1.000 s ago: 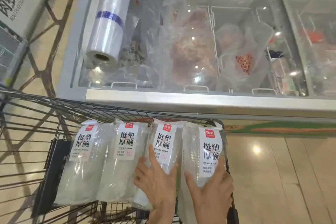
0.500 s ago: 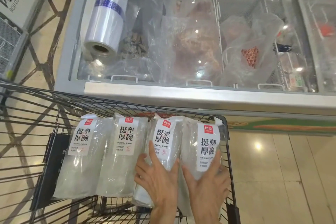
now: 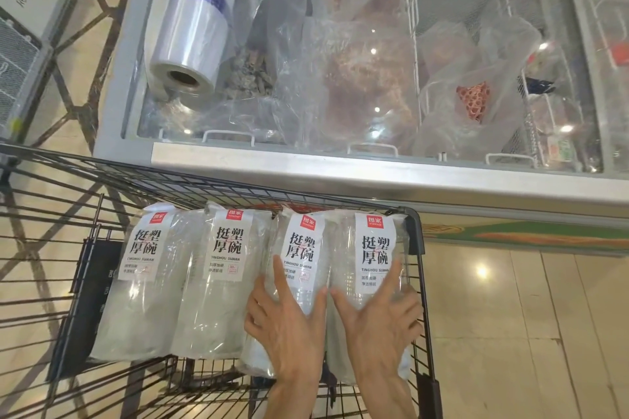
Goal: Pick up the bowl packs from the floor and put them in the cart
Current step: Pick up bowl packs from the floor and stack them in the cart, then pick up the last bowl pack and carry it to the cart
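Four clear bowl packs with white labels lie side by side in the wire shopping cart (image 3: 416, 231), which stands against a glass-topped chest freezer (image 3: 340, 167). The left hand (image 3: 289, 326) rests flat, fingers straight and spread, on the third bowl pack (image 3: 299, 248); the right hand (image 3: 381, 320) rests likewise on the fourth bowl pack (image 3: 371, 248). A roll of plastic bags (image 3: 194, 17) lies on the freezer lid.

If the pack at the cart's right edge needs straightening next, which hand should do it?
Probably the right hand. It already lies flat on the rightmost bowl pack, next to the cart wall. The left hand rests on the neighbouring pack and would have to cross over.
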The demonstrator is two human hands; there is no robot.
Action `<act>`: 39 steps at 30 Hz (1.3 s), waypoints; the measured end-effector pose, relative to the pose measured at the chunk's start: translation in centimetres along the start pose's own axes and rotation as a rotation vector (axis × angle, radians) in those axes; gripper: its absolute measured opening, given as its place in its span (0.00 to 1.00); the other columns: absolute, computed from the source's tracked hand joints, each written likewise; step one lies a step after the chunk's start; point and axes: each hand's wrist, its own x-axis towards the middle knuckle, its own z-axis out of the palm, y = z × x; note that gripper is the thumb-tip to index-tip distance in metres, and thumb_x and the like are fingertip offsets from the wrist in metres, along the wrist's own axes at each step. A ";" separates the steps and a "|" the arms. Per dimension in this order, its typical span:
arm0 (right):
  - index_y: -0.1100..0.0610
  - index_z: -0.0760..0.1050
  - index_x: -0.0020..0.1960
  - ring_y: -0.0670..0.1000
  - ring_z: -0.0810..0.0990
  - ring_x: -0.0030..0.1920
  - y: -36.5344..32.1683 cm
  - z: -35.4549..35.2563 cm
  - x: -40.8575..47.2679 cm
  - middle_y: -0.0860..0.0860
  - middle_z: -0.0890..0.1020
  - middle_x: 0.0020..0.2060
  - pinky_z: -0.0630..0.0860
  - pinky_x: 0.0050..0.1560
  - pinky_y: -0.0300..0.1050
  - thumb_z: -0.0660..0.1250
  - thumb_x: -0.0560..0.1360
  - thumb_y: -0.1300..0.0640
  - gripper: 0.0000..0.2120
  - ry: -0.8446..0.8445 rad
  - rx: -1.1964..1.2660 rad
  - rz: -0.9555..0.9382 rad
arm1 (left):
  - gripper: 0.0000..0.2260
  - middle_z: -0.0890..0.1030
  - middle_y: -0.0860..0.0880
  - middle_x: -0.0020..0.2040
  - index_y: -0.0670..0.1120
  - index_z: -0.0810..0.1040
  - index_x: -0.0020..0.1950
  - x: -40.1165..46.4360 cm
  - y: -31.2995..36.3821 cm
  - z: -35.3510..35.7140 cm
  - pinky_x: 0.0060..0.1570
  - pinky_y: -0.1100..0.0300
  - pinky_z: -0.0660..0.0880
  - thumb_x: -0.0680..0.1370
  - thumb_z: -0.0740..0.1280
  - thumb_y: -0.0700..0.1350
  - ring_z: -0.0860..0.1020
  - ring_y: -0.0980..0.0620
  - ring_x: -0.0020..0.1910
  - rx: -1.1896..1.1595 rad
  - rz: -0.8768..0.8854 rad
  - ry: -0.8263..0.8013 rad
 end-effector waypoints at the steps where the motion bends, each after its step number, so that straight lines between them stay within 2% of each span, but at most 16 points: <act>1: 0.50 0.50 0.82 0.62 0.71 0.56 -0.1 0.1 0.1 0.65 0.72 0.60 0.70 0.53 0.59 0.70 0.59 0.21 0.63 -0.001 -0.005 0.004 | 0.44 0.68 0.37 0.72 0.54 0.55 0.83 0.0 0.0 0.1 0.62 0.37 0.67 0.73 0.70 0.67 0.67 0.37 0.67 0.000 0.000 -0.004; 3: 0.50 0.49 0.82 0.62 0.70 0.59 -0.2 0.0 0.3 0.65 0.70 0.63 0.69 0.55 0.59 0.69 0.59 0.21 0.63 -0.035 -0.019 0.010 | 0.44 0.68 0.37 0.73 0.53 0.54 0.83 0.0 0.1 -0.1 0.63 0.37 0.66 0.73 0.69 0.67 0.67 0.37 0.68 -0.001 -0.004 -0.016; 6: 0.49 0.38 0.81 0.63 0.66 0.67 0.0 -1.1 0.4 0.64 0.64 0.71 0.69 0.62 0.61 0.69 0.61 0.21 0.64 -0.137 -0.050 -0.002 | 0.43 0.64 0.37 0.76 0.54 0.51 0.84 -0.2 0.1 -1.5 0.66 0.37 0.65 0.75 0.67 0.66 0.64 0.38 0.71 -0.008 0.027 -0.026; 9: 0.51 0.34 0.80 0.62 0.62 0.73 0.0 -3.4 0.3 0.63 0.60 0.75 0.68 0.68 0.61 0.66 0.63 0.21 0.64 -0.225 -0.094 -0.041 | 0.37 0.63 0.40 0.77 0.52 0.57 0.82 -0.2 0.0 -4.6 0.68 0.39 0.67 0.77 0.69 0.59 0.64 0.39 0.73 -0.029 0.171 -0.024; 11: 0.50 0.39 0.82 0.61 0.59 0.76 -0.5 -5.7 -0.1 0.61 0.57 0.78 0.63 0.72 0.61 0.66 0.68 0.25 0.58 -0.247 -0.084 -0.106 | 0.33 0.66 0.44 0.75 0.51 0.64 0.79 0.3 -0.1 -7.3 0.68 0.42 0.68 0.77 0.71 0.56 0.66 0.43 0.73 -0.041 0.277 -0.005; 13: 0.49 0.48 0.81 0.60 0.58 0.77 -1.6 -8.7 -0.4 0.58 0.57 0.79 0.61 0.73 0.61 0.65 0.72 0.28 0.49 -0.221 -0.064 -0.226 | 0.29 0.67 0.48 0.75 0.52 0.65 0.79 1.0 0.1 -10.7 0.70 0.47 0.65 0.80 0.68 0.57 0.64 0.48 0.73 -0.050 0.339 0.002; 16: 0.48 0.62 0.78 0.57 0.64 0.75 -4.6 -13.9 -1.4 0.53 0.69 0.74 0.63 0.72 0.58 0.62 0.75 0.30 0.37 -0.198 -0.092 -0.472 | 0.25 0.66 0.52 0.77 0.55 0.65 0.78 1.9 0.4 -17.0 0.74 0.50 0.59 0.82 0.61 0.60 0.61 0.51 0.77 -0.092 0.405 0.002; 18: 0.48 0.68 0.74 0.54 0.69 0.71 -7.3 -17.5 -2.5 0.50 0.75 0.68 0.65 0.68 0.56 0.62 0.76 0.31 0.32 -0.175 -0.109 -0.636 | 0.26 0.67 0.53 0.77 0.54 0.65 0.79 2.2 0.5 -21.8 0.75 0.50 0.57 0.83 0.60 0.61 0.61 0.50 0.78 -0.122 0.430 0.016; 20: 0.48 0.70 0.72 0.53 0.70 0.70 -10.6 -21.0 -4.0 0.49 0.76 0.66 0.64 0.68 0.54 0.63 0.77 0.32 0.30 -0.167 -0.110 -0.782 | 0.27 0.69 0.52 0.76 0.53 0.65 0.79 2.6 0.2 -27.0 0.75 0.51 0.58 0.82 0.62 0.60 0.64 0.50 0.76 -0.114 0.467 0.065; 23: 0.47 0.67 0.76 0.53 0.70 0.71 -15.8 -25.6 -7.2 0.50 0.75 0.70 0.64 0.70 0.52 0.64 0.78 0.35 0.31 -0.191 -0.129 -0.990 | 0.25 0.74 0.51 0.72 0.51 0.70 0.76 2.8 -1.6 -35.1 0.72 0.49 0.61 0.81 0.63 0.60 0.69 0.48 0.73 -0.071 0.513 0.188; 28: 0.48 0.67 0.77 0.56 0.73 0.69 -24.8 -30.4 -15.7 0.51 0.75 0.70 0.69 0.68 0.56 0.64 0.79 0.36 0.30 -0.160 -0.175 -1.243 | 0.26 0.71 0.54 0.75 0.53 0.67 0.78 2.1 -8.0 -47.5 0.74 0.52 0.57 0.81 0.64 0.60 0.65 0.52 0.75 -0.053 0.498 0.335; 32: 0.47 0.67 0.76 0.55 0.74 0.69 -29.8 -32.0 -22.2 0.50 0.76 0.68 0.71 0.67 0.55 0.64 0.77 0.34 0.32 -0.130 -0.174 -1.358 | 0.27 0.71 0.55 0.75 0.56 0.66 0.77 2.2 -13.7 -54.1 0.76 0.46 0.60 0.80 0.62 0.63 0.66 0.53 0.75 -0.023 0.448 0.348; 34: 0.47 0.65 0.77 0.55 0.73 0.70 -34.6 -30.6 -29.8 0.51 0.74 0.70 0.69 0.69 0.55 0.64 0.78 0.36 0.32 -0.120 -0.201 -1.446 | 0.26 0.71 0.55 0.74 0.56 0.67 0.76 1.8 -22.2 -58.8 0.75 0.43 0.61 0.81 0.61 0.64 0.67 0.52 0.74 -0.050 0.394 0.379; 36: 0.47 0.65 0.77 0.55 0.73 0.69 -35.3 -31.6 -30.1 0.51 0.74 0.70 0.71 0.67 0.54 0.64 0.78 0.35 0.32 -0.127 -0.169 -1.430 | 0.26 0.72 0.55 0.73 0.56 0.67 0.76 2.2 -22.8 -59.9 0.74 0.43 0.62 0.81 0.61 0.64 0.67 0.51 0.74 -0.009 0.415 0.401; 38: 0.47 0.65 0.77 0.53 0.75 0.68 -40.1 -28.7 -37.5 0.50 0.75 0.69 0.73 0.64 0.53 0.63 0.78 0.34 0.32 -0.077 -0.142 -1.512 | 0.26 0.72 0.55 0.73 0.56 0.67 0.76 1.7 -31.4 -64.3 0.72 0.45 0.62 0.81 0.61 0.64 0.67 0.51 0.74 -0.012 0.382 0.426; 39: 0.47 0.65 0.77 0.53 0.74 0.68 -40.0 -29.1 -37.9 0.49 0.75 0.69 0.73 0.65 0.54 0.63 0.78 0.34 0.32 -0.100 -0.122 -1.488 | 0.26 0.72 0.54 0.73 0.55 0.67 0.76 2.1 -31.4 -64.6 0.71 0.46 0.63 0.81 0.61 0.64 0.68 0.50 0.74 0.015 0.399 0.432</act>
